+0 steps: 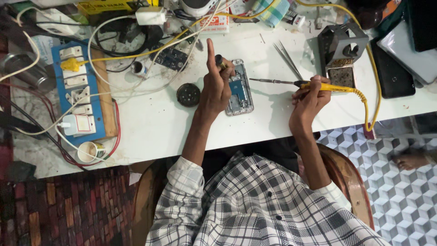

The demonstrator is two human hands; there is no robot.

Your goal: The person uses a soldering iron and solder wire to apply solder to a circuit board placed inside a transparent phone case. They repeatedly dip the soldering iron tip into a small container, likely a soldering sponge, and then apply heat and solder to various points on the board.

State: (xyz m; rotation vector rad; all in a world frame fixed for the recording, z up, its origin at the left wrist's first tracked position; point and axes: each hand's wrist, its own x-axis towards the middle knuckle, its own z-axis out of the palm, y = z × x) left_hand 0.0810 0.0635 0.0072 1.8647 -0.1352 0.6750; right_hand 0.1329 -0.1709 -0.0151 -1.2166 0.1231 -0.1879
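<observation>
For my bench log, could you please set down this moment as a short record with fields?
Left hand: left hand holds a small dark-tipped tool over the opened silver phone, forefinger raised
Right hand: right hand grips the yellow-handled soldering iron, tip pointing toward the phone
Surface: white worktable
Nearby: round black tin; metal tweezers; grey iron stand; blue switch board

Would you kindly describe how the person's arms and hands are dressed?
Both hands, the left hand and the right hand, are bare: no gloves, and no rings or watch that I can make out. The forearms are uncovered too. The checked shirt, white with dark grey lines and dark buttons, has its sleeves rolled up, the left cuff folded near the elbow.
</observation>
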